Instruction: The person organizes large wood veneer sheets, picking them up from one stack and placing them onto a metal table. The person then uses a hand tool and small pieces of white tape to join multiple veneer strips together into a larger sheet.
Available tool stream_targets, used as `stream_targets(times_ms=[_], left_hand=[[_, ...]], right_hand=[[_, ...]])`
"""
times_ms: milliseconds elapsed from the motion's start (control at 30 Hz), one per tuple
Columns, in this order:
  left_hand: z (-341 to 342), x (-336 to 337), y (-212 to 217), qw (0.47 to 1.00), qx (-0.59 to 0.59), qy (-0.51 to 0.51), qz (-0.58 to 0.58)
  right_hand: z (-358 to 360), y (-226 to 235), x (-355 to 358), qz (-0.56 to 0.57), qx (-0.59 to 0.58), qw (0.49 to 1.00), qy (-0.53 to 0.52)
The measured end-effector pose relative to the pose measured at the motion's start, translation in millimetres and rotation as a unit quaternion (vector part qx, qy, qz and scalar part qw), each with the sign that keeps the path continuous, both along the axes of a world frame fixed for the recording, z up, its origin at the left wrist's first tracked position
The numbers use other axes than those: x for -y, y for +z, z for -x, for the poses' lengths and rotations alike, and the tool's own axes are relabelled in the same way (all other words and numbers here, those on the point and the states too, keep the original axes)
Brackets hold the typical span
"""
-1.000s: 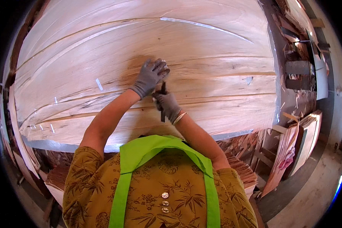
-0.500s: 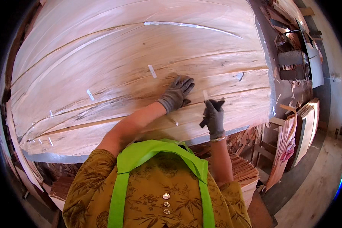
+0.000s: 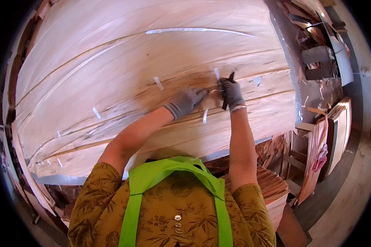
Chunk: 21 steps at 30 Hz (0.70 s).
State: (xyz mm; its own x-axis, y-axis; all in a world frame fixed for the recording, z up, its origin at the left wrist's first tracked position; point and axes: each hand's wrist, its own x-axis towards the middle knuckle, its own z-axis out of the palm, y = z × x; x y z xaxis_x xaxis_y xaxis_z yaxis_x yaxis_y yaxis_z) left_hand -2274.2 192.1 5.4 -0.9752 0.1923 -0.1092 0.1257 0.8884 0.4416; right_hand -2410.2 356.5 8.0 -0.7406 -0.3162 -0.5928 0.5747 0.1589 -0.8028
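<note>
A broad sheet of pale wood veneer (image 3: 123, 78) with dark grain and long split lines lies before me. My right hand (image 3: 233, 92), in a grey glove, is closed around a dark tool (image 3: 225, 103) whose kind I cannot make out. A short white strip (image 3: 217, 74) shows at its far end. My left hand (image 3: 187, 102), gloved too, reaches over the veneer with fingers drawn together, tips close to the right hand. What they pinch is too blurred to tell. Just nearer than the hands lies a white tape strip (image 3: 205, 115) across a split.
Several more tape pieces dot the sheet, one (image 3: 158, 83) left of the hands. A grey border (image 3: 290, 61) shows along the sheet's right side. Stacked veneer (image 3: 272, 189) stands below at right, upright boards (image 3: 338, 127) beyond. Wood scraps (image 3: 313, 45) lie at far right.
My right hand has moved farther away with the dark tool. The left hand has gone from lying flat to drawn-together fingers beside it. A tape strip now shows between them and me.
</note>
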Motion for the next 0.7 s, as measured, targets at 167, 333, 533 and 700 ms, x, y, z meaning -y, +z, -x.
stream_targets(times_ms=[167,333,533,700], left_hand=[[55.3,4.0,6.0,0.967,-0.241,0.02,0.083],[64.4,-0.5,-29.9,0.96,-0.223,-0.05,0.159],[69.6,-13.4,-24.7,0.971,-0.128,-0.033,0.201],[72.5,-15.5,-15.9,0.971,-0.127,-0.05,0.199]], right_hand=[[7.9,-16.6,-1.8,-0.03,0.012,0.999,0.005],[-1.2,3.7,-13.6,-0.056,0.014,0.998,0.019],[-59.6,3.0,-20.3,0.035,0.068,0.994,-0.082],[-98.2,-3.6,2.5,0.053,0.085,0.992,-0.082]])
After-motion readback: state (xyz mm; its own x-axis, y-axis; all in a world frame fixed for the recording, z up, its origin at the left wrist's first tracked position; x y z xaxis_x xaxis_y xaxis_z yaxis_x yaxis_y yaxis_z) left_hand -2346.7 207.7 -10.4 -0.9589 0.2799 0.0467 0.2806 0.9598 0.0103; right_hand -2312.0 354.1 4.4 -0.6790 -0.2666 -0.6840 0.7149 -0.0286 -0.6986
